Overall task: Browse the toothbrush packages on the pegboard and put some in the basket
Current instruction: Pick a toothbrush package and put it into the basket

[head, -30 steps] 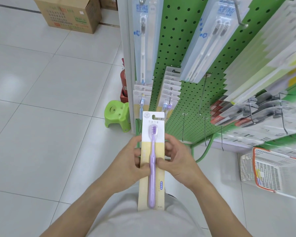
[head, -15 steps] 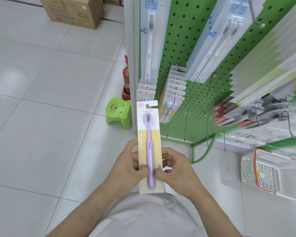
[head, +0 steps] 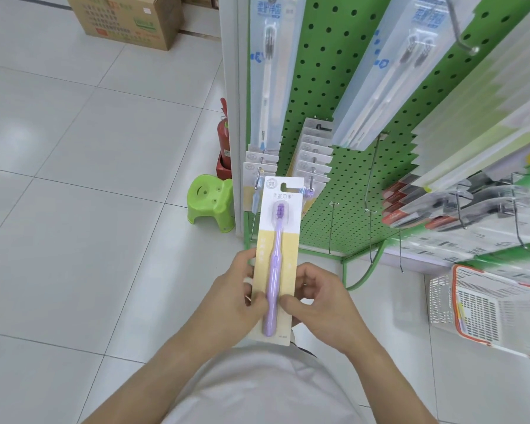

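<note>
A purple toothbrush package (head: 280,228) with a white and yellow card stands upright in front of me. My left hand (head: 234,290) grips its lower left edge, thumb on the front. My right hand (head: 320,296) grips its lower right edge the same way. The green pegboard (head: 328,71) rises at the upper right, hung with more toothbrush packages (head: 311,159) on hooks. A white basket with an orange rim (head: 484,307) lies on the floor at the right, holding a package.
A green plastic stool (head: 210,203) and a red fire extinguisher (head: 224,139) stand left of the rack's white post. A cardboard box (head: 126,18) sits on the tiled floor at the back. Bare metal hooks (head: 369,191) jut from the lower pegboard.
Both hands have lifted the purple toothbrush package away from my body, toward the lower hooks. Its lower end now clears my shirt. My view has shifted slightly.
</note>
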